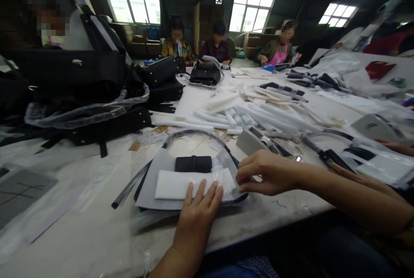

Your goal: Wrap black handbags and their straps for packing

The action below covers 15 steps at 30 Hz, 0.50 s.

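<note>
A handbag (147, 191) lies flat in front of me, covered with a pale grey sheet, its wrapped handle (194, 132) arching away from me. On it rest a folded black pouch (193, 164) and a white foam pad (174, 185). My left hand (199, 206) lies flat on the pad's near edge, fingers spread. At the bag's right edge my right hand (263, 172) is closed, thumb and fingers pinched together. What it pinches, if anything, is hidden. Crinkled clear plastic (223, 176) lies between the hands. A dark strap (129, 187) sticks out to the left.
Black bags (74, 75) are piled at the left. White foam strips (252, 116) heap beyond my bag, near a grey block (255, 140). At right, another person's hand (355, 178) touches a plastic-covered bag (365, 157). Several people sit across the table.
</note>
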Tool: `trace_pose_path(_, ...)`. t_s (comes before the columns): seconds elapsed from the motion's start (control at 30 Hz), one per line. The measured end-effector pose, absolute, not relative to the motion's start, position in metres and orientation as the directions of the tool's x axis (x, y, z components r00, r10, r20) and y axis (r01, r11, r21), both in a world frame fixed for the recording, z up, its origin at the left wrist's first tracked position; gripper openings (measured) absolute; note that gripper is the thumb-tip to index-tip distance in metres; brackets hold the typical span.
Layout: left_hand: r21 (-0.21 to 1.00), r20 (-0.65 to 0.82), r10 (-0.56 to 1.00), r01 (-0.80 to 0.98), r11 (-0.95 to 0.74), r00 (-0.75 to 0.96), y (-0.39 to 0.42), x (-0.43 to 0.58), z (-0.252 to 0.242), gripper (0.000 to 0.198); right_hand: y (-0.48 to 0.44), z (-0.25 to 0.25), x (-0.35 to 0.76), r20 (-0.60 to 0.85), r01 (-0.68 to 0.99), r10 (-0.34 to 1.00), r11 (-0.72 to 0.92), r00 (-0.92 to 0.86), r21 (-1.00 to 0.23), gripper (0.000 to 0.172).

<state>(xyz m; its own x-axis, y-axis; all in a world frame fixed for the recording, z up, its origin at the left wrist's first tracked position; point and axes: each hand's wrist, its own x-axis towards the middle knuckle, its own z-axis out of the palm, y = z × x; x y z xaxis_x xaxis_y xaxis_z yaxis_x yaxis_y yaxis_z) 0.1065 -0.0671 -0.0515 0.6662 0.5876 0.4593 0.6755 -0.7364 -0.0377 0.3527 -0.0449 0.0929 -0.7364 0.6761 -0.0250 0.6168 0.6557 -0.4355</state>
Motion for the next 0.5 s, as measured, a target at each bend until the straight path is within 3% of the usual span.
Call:
trace_pose_path(0.17,0.008,0.53,0.596,0.699,-0.715,0.603,-0.069,0.112,-0.056,0.034,0.02,0.068,0.323,-0.258,0.645,0.592,0.693,-0.764,-0.321,0.016)
trace_pose_path(0.33,0.04,0.564,0.599,0.706,-0.707,0.568,-0.071,0.114,-0.061,0.031,0.056,0.051,0.296,-0.528,0.664,0.507,0.732,-0.682,-0.155,0.014)
trace_pose_path(0.5,0.049,0.562,0.603,0.704,-0.708,0.567,-0.072,0.113,-0.06,0.034,0.063,0.053,0.273,-0.609,0.616,0.481,0.787,-0.63,-0.016,0.014)
